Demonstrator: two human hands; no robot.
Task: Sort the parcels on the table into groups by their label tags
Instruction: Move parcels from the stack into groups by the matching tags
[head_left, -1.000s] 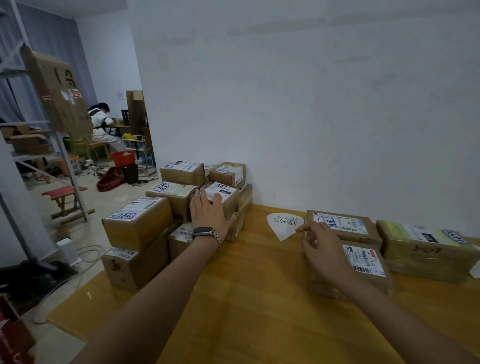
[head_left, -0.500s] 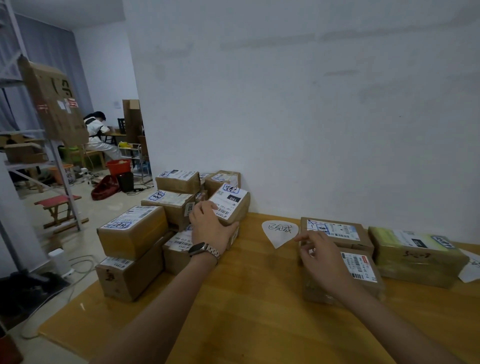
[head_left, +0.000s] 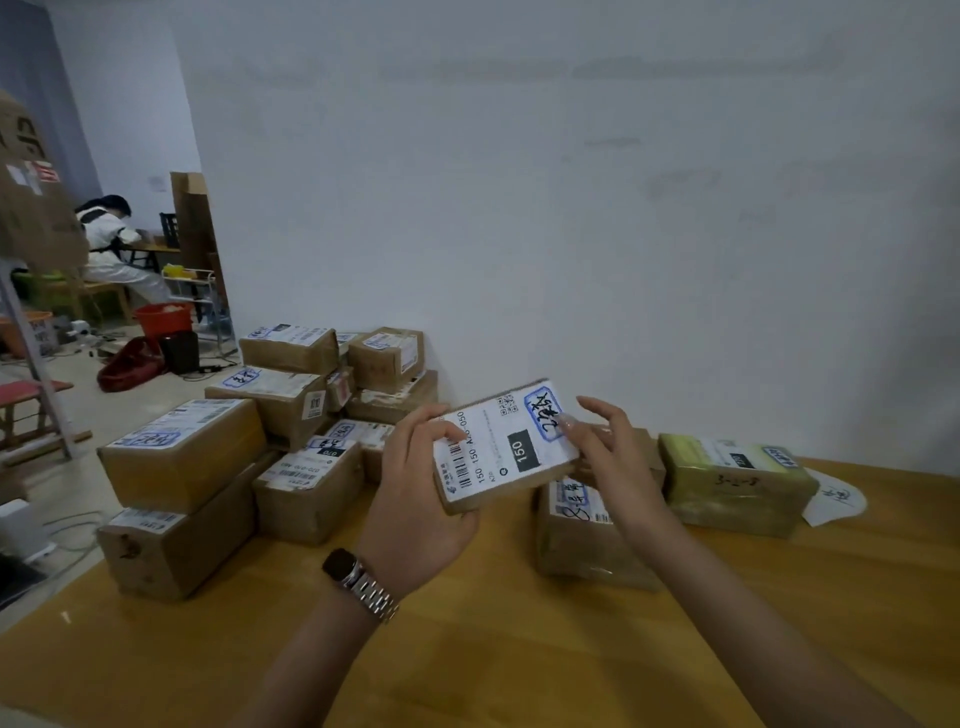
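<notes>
Honey-coloured wood makes up the table (head_left: 467, 649), and both bare forearms reach over its near edge. A metal-link watch (head_left: 358, 579) sits on the left wrist. The left hand (head_left: 415, 499) grasps a small cardboard parcel (head_left: 506, 449) by its near-left end, thumb on the white label, fingers wrapped beneath, holding it clear of the tabletop and tilted with the label face up. That label carries barcodes, a black block reading 150, and a blue-outlined handwritten tag at its far end. The right hand (head_left: 605, 452) is open, fingers spread; its forefinger tip touches the label right beside the handwritten tag, and it clasps nothing.

Just under and behind the raised parcel, a brown box (head_left: 582, 545) rests on the table with a labelled top partly hidden by the right wrist. To its right, a box wrapped in yellowish tape (head_left: 732, 483) lies near the wall, and a white paper slip (head_left: 836, 499) with handwriting lies on the table touching its right side.

On the left, a stack of parcels (head_left: 249, 452) fills the table's left end, two layers high in places, most showing white labels with blue-outlined tags. Farther back, the stack meets a white wall (head_left: 571, 208).

Beyond the table's left end, on the floor well apart, stand a red bucket (head_left: 163, 318) and a dark red bag (head_left: 130, 364). At the far left a person in white (head_left: 111, 244) sits at a desk.
</notes>
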